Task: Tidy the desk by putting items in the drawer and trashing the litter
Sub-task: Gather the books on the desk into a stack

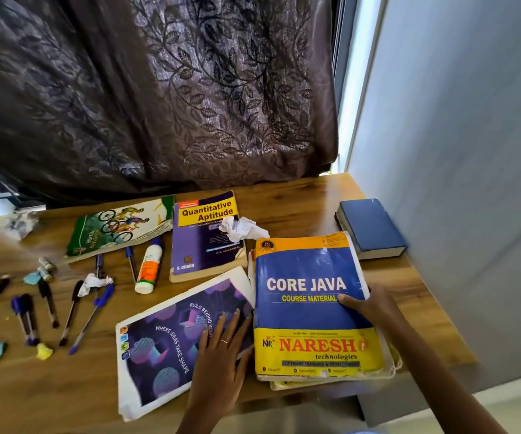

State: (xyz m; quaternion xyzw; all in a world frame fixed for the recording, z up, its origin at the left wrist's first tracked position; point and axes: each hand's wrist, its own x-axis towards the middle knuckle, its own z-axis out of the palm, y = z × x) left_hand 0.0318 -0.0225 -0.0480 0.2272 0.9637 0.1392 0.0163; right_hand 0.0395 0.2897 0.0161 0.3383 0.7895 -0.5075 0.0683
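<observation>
The right hand (366,305) grasps the side of the thick blue and yellow Core Java book (314,308) — thumb on its cover. The book sits on the brown wooden desk (409,296). The left hand (221,358) lies flat, fingers straight, on the purple and white notebook (171,336) just beside it.

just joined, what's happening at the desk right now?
A person is tidying a cluttered wooden desk. Their right hand grips the right edge of the Core Java book, thumb on the cover. Their left hand rests flat on the purple-covered notebook beside it. Still lying out: the Quantitative Aptitude book with a crumpled paper ball on it, a glue bottle, scattered pens and small litter scraps. No drawer or bin is in view.
</observation>
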